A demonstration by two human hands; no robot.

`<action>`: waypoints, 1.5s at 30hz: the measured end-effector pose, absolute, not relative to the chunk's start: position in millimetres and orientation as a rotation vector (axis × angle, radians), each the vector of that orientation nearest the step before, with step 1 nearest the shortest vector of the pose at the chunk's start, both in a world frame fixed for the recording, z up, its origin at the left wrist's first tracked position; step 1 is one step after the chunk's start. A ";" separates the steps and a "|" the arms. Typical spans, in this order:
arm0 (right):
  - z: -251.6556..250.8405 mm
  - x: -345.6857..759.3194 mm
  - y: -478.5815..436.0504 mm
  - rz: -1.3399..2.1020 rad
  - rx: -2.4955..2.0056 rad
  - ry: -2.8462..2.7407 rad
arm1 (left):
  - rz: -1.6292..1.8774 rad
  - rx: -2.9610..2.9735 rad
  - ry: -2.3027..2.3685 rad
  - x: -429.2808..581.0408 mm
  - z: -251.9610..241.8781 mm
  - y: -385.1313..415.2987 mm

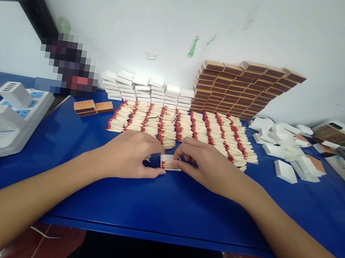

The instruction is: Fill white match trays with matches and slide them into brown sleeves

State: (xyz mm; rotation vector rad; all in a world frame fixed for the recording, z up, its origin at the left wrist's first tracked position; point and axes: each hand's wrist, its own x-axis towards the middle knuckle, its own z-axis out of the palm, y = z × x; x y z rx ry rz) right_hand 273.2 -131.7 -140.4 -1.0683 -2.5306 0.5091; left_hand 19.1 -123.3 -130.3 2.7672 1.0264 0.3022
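Note:
A small white matchbox tray with a few red-tipped matches in it rests on the blue table between my hands. My left hand is curled beside it, thumb and fingers gripping its left end. My right hand pinches its right end, fingers bent together. Just beyond my hands lie rows of red-tipped matches spread across the table.
Stacked white inner trays and a stack of brown matchbox sleeves stand against the wall. Loose white trays lie at right. Two brown boxes and a white power strip are at left.

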 end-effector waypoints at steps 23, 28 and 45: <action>-155.0 294.7 -96.6 0.146 -1.188 -2.494 | 0.317 2.767 1.014 18.4 -129.9 -123.4; -154.8 295.7 -97.5 0.193 -1.172 -2.528 | 0.322 2.778 1.015 19.1 -130.3 -122.5; -149.8 292.0 -108.7 0.272 -1.136 -2.551 | 0.292 2.779 1.038 18.7 -129.5 -120.9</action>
